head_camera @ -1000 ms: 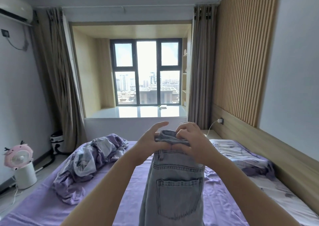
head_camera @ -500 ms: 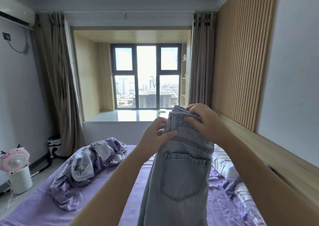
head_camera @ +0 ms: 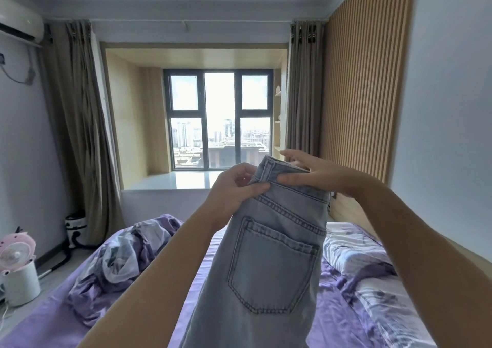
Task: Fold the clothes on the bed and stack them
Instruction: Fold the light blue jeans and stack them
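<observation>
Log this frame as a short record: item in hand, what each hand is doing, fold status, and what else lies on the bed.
item: light blue denim jeans, held up above the bed, back pocket facing the camera
left hand: pinches the waistband
right hand: thumb and straight fingers on the waistband's other side
fold status: halved lengthwise, not yet laid down
bed: purple sheet; crumpled purple floral quilt at left; floral pillow at right
stack: none visible

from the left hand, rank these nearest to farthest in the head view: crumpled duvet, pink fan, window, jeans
1. jeans: pinched at the waistband by the left hand.
2. crumpled duvet: on the bed, below and left of the hand.
3. pink fan: on the floor at the far left edge.
4. window: in the far wall, behind the bay ledge.
</observation>
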{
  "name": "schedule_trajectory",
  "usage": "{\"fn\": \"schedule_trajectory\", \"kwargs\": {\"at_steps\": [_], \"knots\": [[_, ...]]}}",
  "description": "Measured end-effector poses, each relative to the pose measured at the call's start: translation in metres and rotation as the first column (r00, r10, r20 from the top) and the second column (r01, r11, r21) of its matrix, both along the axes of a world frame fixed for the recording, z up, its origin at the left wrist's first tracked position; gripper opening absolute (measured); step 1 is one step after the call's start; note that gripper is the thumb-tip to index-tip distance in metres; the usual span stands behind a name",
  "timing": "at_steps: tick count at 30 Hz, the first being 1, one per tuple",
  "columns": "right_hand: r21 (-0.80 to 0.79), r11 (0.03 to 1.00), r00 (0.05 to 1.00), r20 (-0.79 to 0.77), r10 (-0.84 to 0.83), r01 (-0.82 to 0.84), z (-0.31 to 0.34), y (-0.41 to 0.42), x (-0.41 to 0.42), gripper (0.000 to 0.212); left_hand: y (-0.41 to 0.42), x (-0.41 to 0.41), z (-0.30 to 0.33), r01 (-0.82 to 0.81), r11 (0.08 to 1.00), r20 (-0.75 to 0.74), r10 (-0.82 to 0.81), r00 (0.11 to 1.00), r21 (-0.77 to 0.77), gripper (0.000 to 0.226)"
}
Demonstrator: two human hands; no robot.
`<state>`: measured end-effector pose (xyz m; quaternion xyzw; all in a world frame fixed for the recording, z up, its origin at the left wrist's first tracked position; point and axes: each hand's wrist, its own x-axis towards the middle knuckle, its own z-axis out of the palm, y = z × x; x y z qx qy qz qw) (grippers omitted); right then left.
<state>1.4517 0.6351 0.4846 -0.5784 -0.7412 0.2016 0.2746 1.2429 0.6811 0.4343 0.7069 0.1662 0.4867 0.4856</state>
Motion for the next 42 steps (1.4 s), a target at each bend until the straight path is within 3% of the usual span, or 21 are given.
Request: {"fn": "schedule_trajectory", "kwargs": {"at_steps": [2, 5, 7, 9, 12, 13, 15, 18, 20, 22, 24, 26, 28, 29, 30, 32, 34, 37, 40, 42], "knots": [[-0.033, 0.999, 0.997, 0.074, -0.017, 0.02, -0.001, 0.001, 0.001, 0.063, -0.002, 0.0, -0.002, -0.031, 1.0, -0.036, 0.031, 0.999, -0.007, 0.021], [0.118, 0.993, 0.998, 0.059, -0.017, 0.01, -0.011, 0.003, -0.004, 0.024, -0.002, -0.001, -0.008, -0.045, 0.996, -0.157, 0.033, 0.987, -0.076, 0.047], [0.2, 0.979, 0.996, 0.088, 0.004, -0.022, -0.025, 0.007, -0.013, 0.022, -0.004, 0.0, -0.01, -0.021, 0.999, -0.277, 0.007, 0.961, -0.046, 0.052], [0.271, 0.961, 0.993, 0.113, 0.019, -0.049, -0.04, 0.01, -0.021, 0.026, -0.006, 0.0, -0.012, -0.072, 0.996, -0.372, 0.087, 0.924, 0.056, 0.037], [0.24, 0.971, 0.996, 0.085, -0.013, -0.008, -0.055, 0.008, -0.012, 0.024, -0.002, -0.007, -0.02, -0.162, 0.979, -0.362, 0.196, 0.911, 0.122, 0.036], [0.18, 0.984, 0.999, 0.029, -0.016, 0.01, -0.06, 0.005, -0.005, 0.028, -0.001, -0.01, -0.023, -0.182, 0.976, -0.346, 0.213, 0.914, 0.122, 0.037], [0.072, 0.997, 0.972, -0.236, -0.015, 0.033, -0.077, 0.0, 0.005, 0.046, 0.001, -0.015, -0.024, -0.213, 0.971, -0.322, 0.237, 0.917, 0.106, 0.038], [0.01, 1.0, 0.759, -0.651, 0.01, -0.005, -0.116, 0.0, 0.002, 0.079, 0.005, -0.02, -0.021, -0.237, 0.966, -0.3, 0.256, 0.919, 0.101, 0.038], [0.048, 0.998, 0.661, -0.748, 0.054, -0.028, -0.136, 0.001, -0.011, 0.077, 0.006, -0.023, -0.017, -0.245, 0.965, -0.308, 0.261, 0.915, 0.09, 0.038], [0.078, 0.996, 0.624, -0.781, 0.032, 0.046, -0.141, 0.003, -0.023, 0.061, 0.007, -0.028, -0.012, -0.237, 0.967, -0.376, 0.255, 0.891, 0.095, 0.039], [0.099, 0.988, 0.612, -0.791, 0.003, 0.122, -0.137, 0.007, -0.031, 0.04, 0.008, -0.038, -0.001, -0.252, 0.953, -0.509, 0.302, 0.806, 0.167, 0.047], [0.125, 0.981, 0.634, -0.773, 0.0, 0.152, -0.133, 0.013, -0.036, 0.03, 0.01, -0.046, 0.014, -0.252, 0.88, -0.645, 0.469, 0.604, 0.404, 0.07], [0.168, 0.972, 0.7, -0.714, 0.006, 0.164, -0.128, 0.017, -0.048, 0.031, 0.007, -0.045, 0.028, -0.108, 0.72, -0.635, 0.664, 0.396, 0.685, 0.1], [0.198, 0.968, 0.739, -0.673, 0.018, 0.157, -0.125, 0.019, -0.055, 0.033, 0.004, -0.04, 0.032, -0.008, 0.657, -0.616, 0.711, 0.339, 0.754, 0.108], [0.228, 0.963, 0.776, -0.63, 0.031, 0.147, -0.122, 0.02, -0.063, 0.035, 0.001, -0.034, 0.036, 0.073, 0.657, -0.642, 0.697, 0.32, 0.75, 0.111], [0.271, 0.951, 0.82, -0.571, 0.036, 0.147, -0.12, 0.022, -0.075, 0.037, -0.003, -0.027, 0.04, 0.117, 0.814, -0.788, 0.498, 0.362, 0.569, 0.105], [0.273, 0.95, 0.818, -0.575, 0.034, 0.153, -0.121, 0.021, -0.08, 0.041, -0.004, -0.028, 0.039, 0.11, 0.896, -0.84, 0.353, 0.412, 0.431, 0.074], [0.232, 0.968, 0.777, -0.626, 0.071, 0.098, -0.135, 0.013, -0.074, 0.047, -0.004, -0.033, 0.03, 0.081, 0.867, -0.795, 0.408, 0.449, 0.491, 0.042], [0.183, 0.982, 0.723, -0.684, 0.095, 0.044, -0.167, 0.003, -0.063, 0.046, -0.003, -0.032, 0.019, 0.057, 0.859, -0.765, 0.421, 0.488, 0.509, 0.04], [0.152, 0.987, 0.736, -0.674, 0.064, 0.054, -0.189, -0.002, -0.055, 0.04, -0.003, -0.031, 0.016, 0.053, 0.854, -0.758, 0.429, 0.492, 0.518, 0.041]]}}
